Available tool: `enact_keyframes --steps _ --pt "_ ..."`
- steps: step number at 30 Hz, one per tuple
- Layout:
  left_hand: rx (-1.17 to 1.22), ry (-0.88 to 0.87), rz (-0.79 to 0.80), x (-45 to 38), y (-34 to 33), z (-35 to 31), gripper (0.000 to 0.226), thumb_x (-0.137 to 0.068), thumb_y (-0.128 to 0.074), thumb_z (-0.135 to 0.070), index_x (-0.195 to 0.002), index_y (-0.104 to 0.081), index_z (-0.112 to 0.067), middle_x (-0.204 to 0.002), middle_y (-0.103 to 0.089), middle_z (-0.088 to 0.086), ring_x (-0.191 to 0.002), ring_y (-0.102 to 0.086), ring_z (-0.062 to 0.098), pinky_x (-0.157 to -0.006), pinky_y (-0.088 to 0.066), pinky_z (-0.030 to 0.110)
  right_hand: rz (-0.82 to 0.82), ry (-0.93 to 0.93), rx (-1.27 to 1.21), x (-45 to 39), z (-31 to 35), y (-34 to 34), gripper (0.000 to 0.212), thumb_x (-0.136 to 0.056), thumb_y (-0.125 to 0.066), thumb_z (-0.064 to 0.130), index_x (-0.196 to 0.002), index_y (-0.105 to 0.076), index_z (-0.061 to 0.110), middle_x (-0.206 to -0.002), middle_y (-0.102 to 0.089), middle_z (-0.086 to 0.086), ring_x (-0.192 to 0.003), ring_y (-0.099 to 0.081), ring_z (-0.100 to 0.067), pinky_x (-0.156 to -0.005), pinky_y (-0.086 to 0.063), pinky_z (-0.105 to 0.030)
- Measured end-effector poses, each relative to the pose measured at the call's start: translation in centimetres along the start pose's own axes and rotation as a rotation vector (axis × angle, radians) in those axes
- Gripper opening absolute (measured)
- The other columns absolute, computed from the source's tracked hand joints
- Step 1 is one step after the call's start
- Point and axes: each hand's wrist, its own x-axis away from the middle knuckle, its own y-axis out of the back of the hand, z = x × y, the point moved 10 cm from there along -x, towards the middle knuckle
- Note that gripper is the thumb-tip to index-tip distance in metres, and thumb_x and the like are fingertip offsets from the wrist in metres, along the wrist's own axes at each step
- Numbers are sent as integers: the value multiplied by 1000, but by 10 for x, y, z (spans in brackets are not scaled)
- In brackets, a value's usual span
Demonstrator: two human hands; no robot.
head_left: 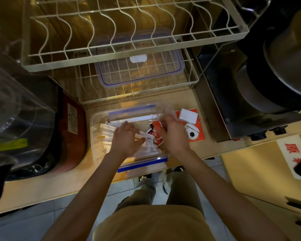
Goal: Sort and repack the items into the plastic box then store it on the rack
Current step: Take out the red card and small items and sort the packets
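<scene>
Fingers of left hand (127, 139) are spread & loosely curled, palm down, resting on the white sachets (106, 136) inside the plastic box (94, 122); can't tell if any sachet is actually pinched. Right hand (174, 134) is closed, fingertips bunched on smth small at the box's right end, beside the red-and-white packets (155, 134) — what exactly it grips can't be made out (motion blur).

Box is clear w/ blue latches, lid off, sitting on the wooden counter (189, 152) right at its front edge, directly below the wire rack (129, 32). White sachets fill the box's left & middle in rough rows; red packets lie toward the right.

Box lid (137, 70), clear w/ blue seal, lies on the rack's lower shelf, behind the box. Just right of the box: a red card (200, 134) on the counter w/ a white charger (188, 116) and a round white gadget (192, 131) on it. Far left a clear lidded appliance (16, 110), far right dark stacked pots (276, 75).
</scene>
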Motion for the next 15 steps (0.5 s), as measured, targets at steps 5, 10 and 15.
enact_keyframes --steps 5,10,15 --pt "759 183 -2 -7 18 -24 27 -90 -51 -28 -97 -69 -9 -100 -70 9 -93 -63 20 -78 -45 27 -169 10 -211 13 -3 32 15 -87 -63 27 -91 -70 14 -87 -73 -3 -80 -64 -15 -68 -49 -24" --pt "1397 379 178 1 -4 -41 23 -88 -56 -21 -98 -67 -3 -79 -72 8 -69 -71 18 -65 -59 24 -104 194 -243 22 5 26 11 -75 -69 -1 -82 -72 7 -92 -74 -10 -91 -66 -24 -79 -50 -25" --pt "1371 482 -1 14 -4 -12 22 -83 -58 1 -103 -64 -6 -93 -65 12 -81 -65 23 -65 -56 25 105 119 -249 21 3 5 22 -85 -56 -1 -102 -68 6 -101 -71 -11 -88 -66 -19 -81 -55 -33"
